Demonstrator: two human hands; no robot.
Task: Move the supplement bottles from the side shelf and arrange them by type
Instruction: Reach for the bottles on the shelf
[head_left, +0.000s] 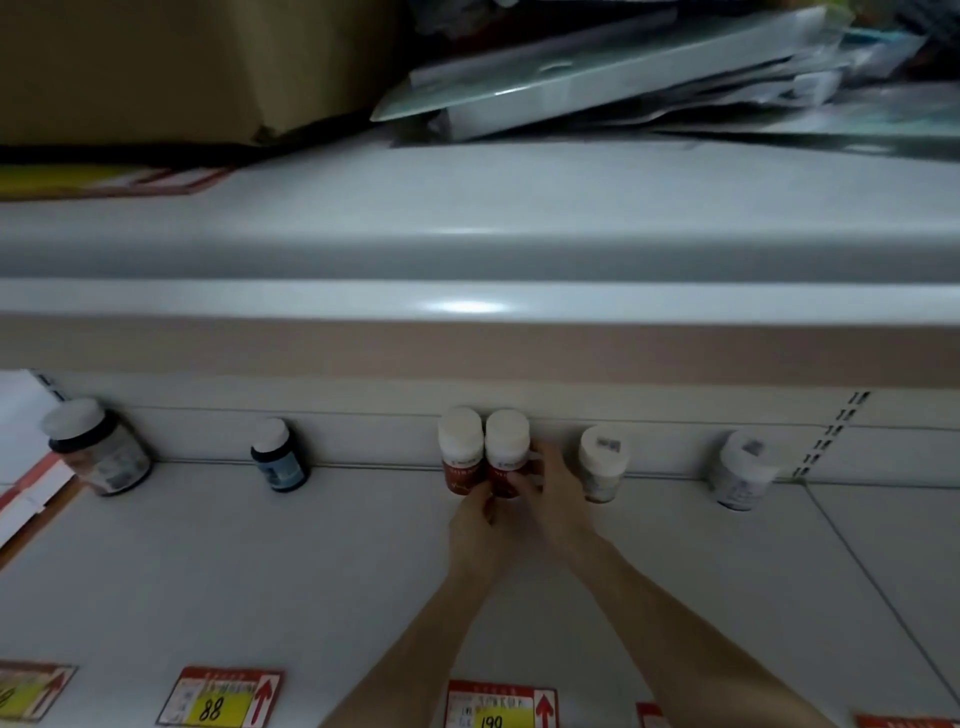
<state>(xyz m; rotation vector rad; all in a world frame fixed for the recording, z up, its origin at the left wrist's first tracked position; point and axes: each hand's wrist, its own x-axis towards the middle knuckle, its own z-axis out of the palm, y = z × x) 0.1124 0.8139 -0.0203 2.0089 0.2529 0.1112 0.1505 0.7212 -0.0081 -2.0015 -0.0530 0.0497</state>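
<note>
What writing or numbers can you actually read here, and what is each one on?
"88": yellow price tag on the shelf front edge.
"199", partly cut off, last digit unsure: second tag, to its right.
Labels on the red bottles, other bottles and remaining tags: too blurred to read.

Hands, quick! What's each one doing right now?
Left hand: fingers at the base of the pair of white-capped red plastic bottles; grip cannot be told.
Right hand: curled round the right red bottle.
</note>
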